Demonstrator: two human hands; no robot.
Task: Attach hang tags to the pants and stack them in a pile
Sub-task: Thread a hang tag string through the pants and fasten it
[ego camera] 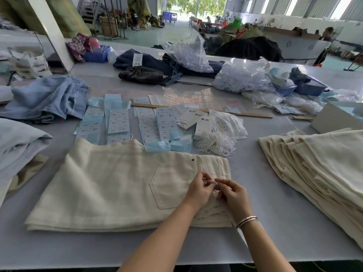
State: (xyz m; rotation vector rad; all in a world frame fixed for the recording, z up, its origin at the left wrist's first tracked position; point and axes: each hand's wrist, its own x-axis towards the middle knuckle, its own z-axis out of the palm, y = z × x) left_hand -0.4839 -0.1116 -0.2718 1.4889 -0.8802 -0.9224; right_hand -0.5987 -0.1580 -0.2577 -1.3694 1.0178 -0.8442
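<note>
Folded cream cotton pants (110, 183) lie flat on the grey table (265, 222), back pocket up. Left hand (199, 190) and right hand (232, 194) meet above the waistband end, fingers curled, pinching a thin white string (215, 182) between them. Stack of cream folded pants (318, 165) sits well apart, right

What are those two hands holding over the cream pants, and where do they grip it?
Both the left hand and right hand pinch a thin white string between fingertips, just above the pants. Which part of it cannot be told.
</note>
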